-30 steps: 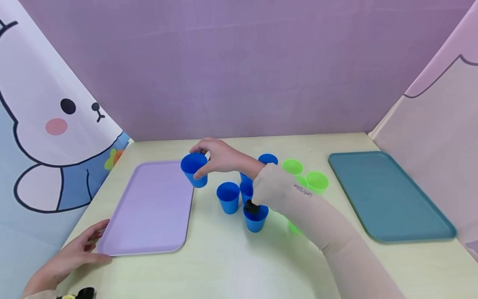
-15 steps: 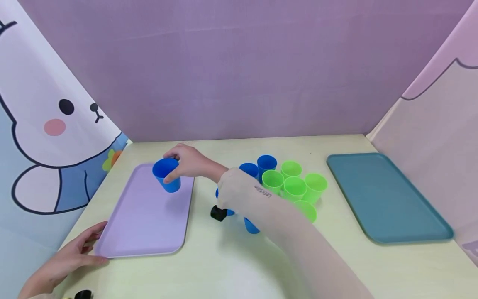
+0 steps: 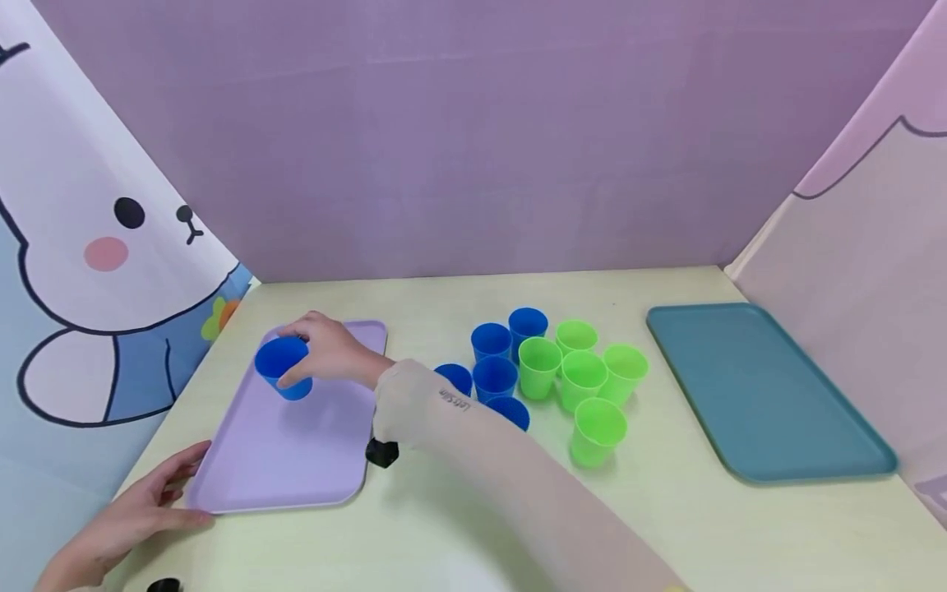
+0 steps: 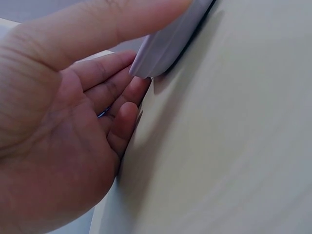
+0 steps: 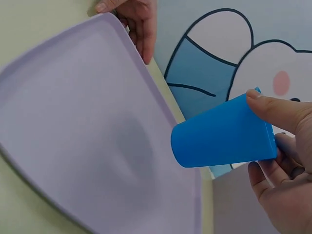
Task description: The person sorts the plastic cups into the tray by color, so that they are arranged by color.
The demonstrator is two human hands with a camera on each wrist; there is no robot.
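My right hand point(image 3: 325, 353) holds a blue cup point(image 3: 284, 370) by its rim, thumb on one side and fingers on the other. In the right wrist view the cup point(image 5: 219, 134) hangs above the lilac tray point(image 5: 73, 107), apart from it, with a shadow below. My left hand point(image 3: 144, 510) holds the near left corner of the lilac tray point(image 3: 311, 469) between thumb and fingers. Close up, the left wrist view has the tray corner point(image 4: 161, 53) between the thumb and fingertips of that hand point(image 4: 63, 112).
Several blue cups point(image 3: 496, 374) stand upright mid-table, partly behind the right sleeve point(image 3: 473, 444). Beside them are several green cups point(image 3: 584, 378). A teal tray point(image 3: 769, 395) lies at the right. A purple backdrop point(image 3: 488, 140) rises behind the table.
My right hand has carried the blue cup leftward, from the lilac tray's right edge to over its left part, and slightly down. The left hand has stayed at the tray corner.
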